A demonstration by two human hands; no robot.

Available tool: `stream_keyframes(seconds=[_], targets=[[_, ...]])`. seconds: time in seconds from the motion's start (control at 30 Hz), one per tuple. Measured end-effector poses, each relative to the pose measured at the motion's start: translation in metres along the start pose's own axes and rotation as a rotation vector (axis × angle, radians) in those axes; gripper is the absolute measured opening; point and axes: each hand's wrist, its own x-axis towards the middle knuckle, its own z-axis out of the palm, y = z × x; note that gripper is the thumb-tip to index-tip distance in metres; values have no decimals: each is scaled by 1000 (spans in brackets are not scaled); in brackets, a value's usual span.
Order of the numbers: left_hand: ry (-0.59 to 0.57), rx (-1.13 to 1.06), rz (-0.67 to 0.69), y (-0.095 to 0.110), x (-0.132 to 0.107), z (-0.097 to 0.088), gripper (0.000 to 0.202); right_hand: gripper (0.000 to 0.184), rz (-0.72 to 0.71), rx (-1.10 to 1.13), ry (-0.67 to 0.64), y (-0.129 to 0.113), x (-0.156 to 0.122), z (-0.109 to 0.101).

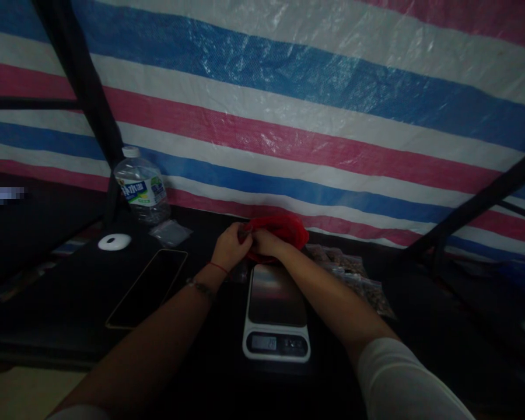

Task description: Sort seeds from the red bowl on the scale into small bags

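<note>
A red plastic bag stands open at the back of the table, behind a white kitchen scale with a metal plate. My right hand reaches into the mouth of the bag, its fingers mostly hidden. At the bag's left edge, my left hand is closed, the fingers pinched together near my right hand's fingertips. What they pinch is too dark and small to make out. Something clear, like thin plastic, lies below my left hand. The scale's display is lit and its plate carries nothing.
Several clear zip bags with brown contents lie right of the scale. To the left are a phone, a white oval device, a small clear bag and a large plastic bottle. A striped sheet hangs behind.
</note>
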Motion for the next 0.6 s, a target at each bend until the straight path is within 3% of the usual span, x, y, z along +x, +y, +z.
stream_keyframes(seconds=[0.17,0.37,0.6], targets=[[-8,-3,-13,-2,0,2,31,27,49,-8,-19,2,-6,-6],[-15,-31,-2,1,-1,2,31,26,176,-21,-126,13,-28,-28],[-21,-45,3,2,-2,3,30,29,219,7,-96,16,-37,-33]])
